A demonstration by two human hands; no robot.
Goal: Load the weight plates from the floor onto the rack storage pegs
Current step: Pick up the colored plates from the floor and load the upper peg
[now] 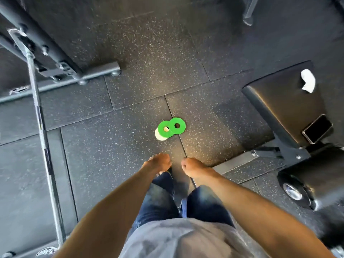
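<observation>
While both arms hang forward over the jeans, the left hand [159, 162] and the right hand [192, 167] sit close together with fingers loosely curled, and neither holds anything. Ahead of them, apart from both hands, three small weight plates lie flat on the speckled rubber floor [130, 53] where the tile seams meet: a left green plate [161, 129] and a right green plate [181, 125] overlap at their edges, and a white plate [159, 136] shows partly from under the left green one. At the far left stands the dark steel rack [55, 53], its base rail running across the floor, with a barbell [43, 131] slanting past it. To the right is a black padded bench [283, 103] carrying a phone [317, 128] and a crumpled white cloth [308, 81].
</observation>
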